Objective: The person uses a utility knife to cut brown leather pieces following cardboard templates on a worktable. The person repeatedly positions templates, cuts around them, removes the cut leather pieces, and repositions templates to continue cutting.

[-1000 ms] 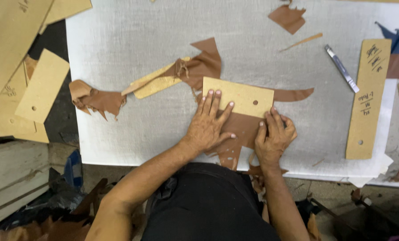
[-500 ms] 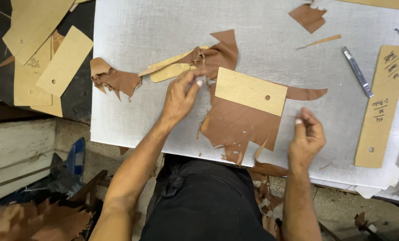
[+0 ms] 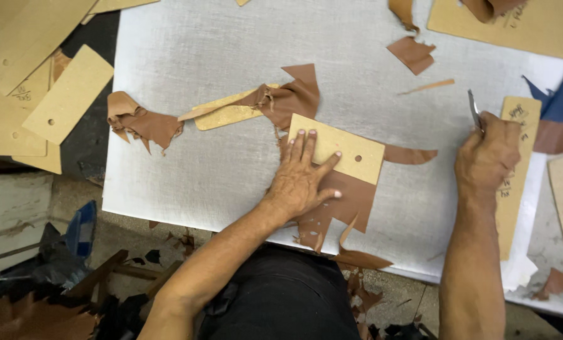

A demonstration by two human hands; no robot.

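We are pressing our flat, spread left hand (image 3: 300, 182) on the cardboard template (image 3: 337, 148), its long axis running left-right, while our right hand (image 3: 488, 154) is gripping the knife (image 3: 475, 112), blade pointing far.

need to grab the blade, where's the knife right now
In the head view the knife is at the right of the white board, gripped in the right hand over a long tan template.
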